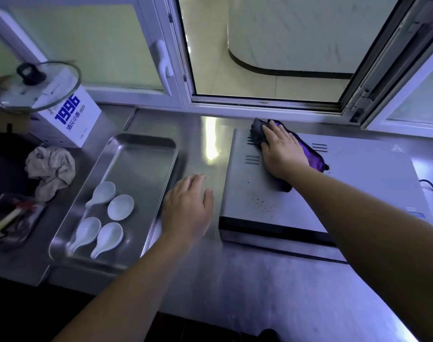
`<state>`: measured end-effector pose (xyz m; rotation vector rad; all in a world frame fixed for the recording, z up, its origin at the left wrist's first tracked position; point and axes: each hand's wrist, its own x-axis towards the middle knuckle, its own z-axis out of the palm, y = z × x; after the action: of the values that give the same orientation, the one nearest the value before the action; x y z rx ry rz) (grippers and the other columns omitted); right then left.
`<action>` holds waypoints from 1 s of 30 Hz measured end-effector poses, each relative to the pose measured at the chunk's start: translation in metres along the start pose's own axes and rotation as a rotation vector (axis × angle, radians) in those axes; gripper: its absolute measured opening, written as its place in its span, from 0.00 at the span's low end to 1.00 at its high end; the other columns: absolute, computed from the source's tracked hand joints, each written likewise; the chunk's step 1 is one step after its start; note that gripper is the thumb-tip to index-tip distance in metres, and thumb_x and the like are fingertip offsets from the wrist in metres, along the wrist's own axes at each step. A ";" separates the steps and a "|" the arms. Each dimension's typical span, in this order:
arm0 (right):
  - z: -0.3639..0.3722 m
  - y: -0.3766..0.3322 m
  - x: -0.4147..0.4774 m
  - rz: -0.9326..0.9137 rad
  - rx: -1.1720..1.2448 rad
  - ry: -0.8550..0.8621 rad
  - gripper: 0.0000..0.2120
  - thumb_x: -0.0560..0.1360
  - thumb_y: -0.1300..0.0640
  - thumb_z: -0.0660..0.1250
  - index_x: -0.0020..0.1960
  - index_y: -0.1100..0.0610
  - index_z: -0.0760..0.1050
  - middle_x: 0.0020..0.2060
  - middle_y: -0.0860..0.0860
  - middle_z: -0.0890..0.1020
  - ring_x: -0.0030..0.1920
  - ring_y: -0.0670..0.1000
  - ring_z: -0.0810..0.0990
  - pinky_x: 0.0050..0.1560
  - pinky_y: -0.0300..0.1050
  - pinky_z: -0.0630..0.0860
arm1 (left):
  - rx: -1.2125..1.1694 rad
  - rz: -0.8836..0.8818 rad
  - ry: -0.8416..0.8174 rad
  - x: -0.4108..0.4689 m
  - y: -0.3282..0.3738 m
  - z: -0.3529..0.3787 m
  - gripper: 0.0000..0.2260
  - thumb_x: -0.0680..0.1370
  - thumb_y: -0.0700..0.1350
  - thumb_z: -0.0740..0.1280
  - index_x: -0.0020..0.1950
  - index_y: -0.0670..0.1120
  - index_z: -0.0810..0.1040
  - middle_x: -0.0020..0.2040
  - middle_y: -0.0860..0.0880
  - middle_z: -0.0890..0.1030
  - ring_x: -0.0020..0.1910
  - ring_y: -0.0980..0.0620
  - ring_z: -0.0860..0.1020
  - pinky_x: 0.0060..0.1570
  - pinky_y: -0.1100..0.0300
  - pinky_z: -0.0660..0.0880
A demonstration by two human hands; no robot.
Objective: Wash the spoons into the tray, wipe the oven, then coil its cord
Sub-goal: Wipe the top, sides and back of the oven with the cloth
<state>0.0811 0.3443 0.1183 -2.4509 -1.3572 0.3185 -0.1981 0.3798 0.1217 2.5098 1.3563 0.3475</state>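
Several white ceramic spoons [104,218] lie in the steel tray [146,154] at the left of the counter. The grey oven [358,183] sits at the right, with small specks on its top near the front left. My right hand [280,151] presses flat on a grey and purple cloth [314,156] at the back left of the oven's top. With its fingers straight, my left hand [188,208] hovers or rests over the counter between tray and oven and holds nothing. A bit of black cord [432,188] shows at the oven's right side.
A crumpled beige rag [51,169] lies left of the tray. Behind it stands a white box [69,114] with a glass pot lid [32,85] on it. A small tray of utensils [10,218] sits at the far left. An open window [267,58] is behind the oven.
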 end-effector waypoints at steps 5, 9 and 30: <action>0.005 -0.020 0.016 -0.129 -0.024 -0.067 0.26 0.85 0.49 0.50 0.83 0.51 0.56 0.83 0.48 0.54 0.83 0.51 0.49 0.82 0.51 0.47 | -0.016 -0.035 0.004 -0.002 -0.010 -0.004 0.18 0.84 0.53 0.59 0.73 0.51 0.74 0.71 0.52 0.76 0.70 0.48 0.72 0.66 0.50 0.66; 0.002 -0.029 0.021 -0.277 -0.048 -0.152 0.25 0.86 0.50 0.53 0.83 0.50 0.57 0.83 0.48 0.55 0.83 0.51 0.50 0.82 0.52 0.48 | -0.007 -0.039 -0.003 -0.004 -0.011 -0.005 0.18 0.84 0.54 0.58 0.73 0.52 0.74 0.71 0.53 0.76 0.70 0.49 0.72 0.67 0.50 0.67; -0.017 0.055 -0.137 -0.108 0.035 -0.019 0.25 0.86 0.49 0.53 0.82 0.48 0.58 0.82 0.43 0.53 0.82 0.44 0.48 0.82 0.45 0.46 | -0.002 0.145 0.001 0.011 0.039 -0.002 0.18 0.84 0.53 0.59 0.71 0.49 0.75 0.66 0.50 0.80 0.66 0.45 0.76 0.63 0.47 0.73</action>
<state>0.0583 0.1971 0.1185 -2.3419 -1.4724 0.3372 -0.1620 0.3687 0.1376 2.6138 1.1758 0.3789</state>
